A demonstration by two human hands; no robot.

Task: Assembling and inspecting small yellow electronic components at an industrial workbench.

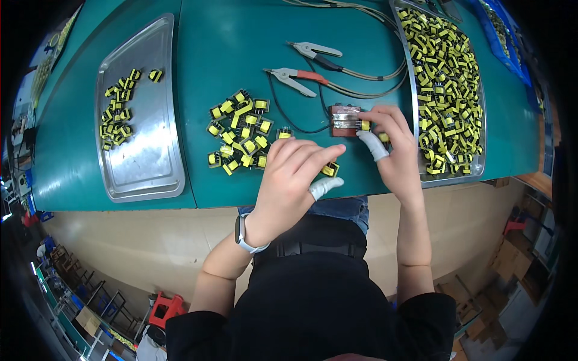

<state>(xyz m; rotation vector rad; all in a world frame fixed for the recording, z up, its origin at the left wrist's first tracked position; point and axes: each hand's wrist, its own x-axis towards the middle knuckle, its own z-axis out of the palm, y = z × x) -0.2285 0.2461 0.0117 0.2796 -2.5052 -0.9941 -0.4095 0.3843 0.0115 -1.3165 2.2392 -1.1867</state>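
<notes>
Small yellow-and-black transformers with metal pins are spread about my hands. My right hand (394, 150) pinches one transformer (364, 126) between thumb and fingers, its pins toward the metal contacts of a small brown test block (345, 121). Another yellow part (384, 138) shows by that palm. Nearer to me, my left hand (295, 171) has its index finger and thumb stretched apart. A transformer (330, 169) appears in the gap between them; whether they touch it I cannot tell. White covers wrap both thumbs. Left of the left hand lies a loose pile of transformers (248, 144).
A metal tray (445, 175) heaped with transformers stands at the right. Another metal tray (144, 174), on the left, holds a smaller group. Two clip leads, one with a red grip (310, 76) and one black (327, 62), lie beyond the block, their cables curving rightward.
</notes>
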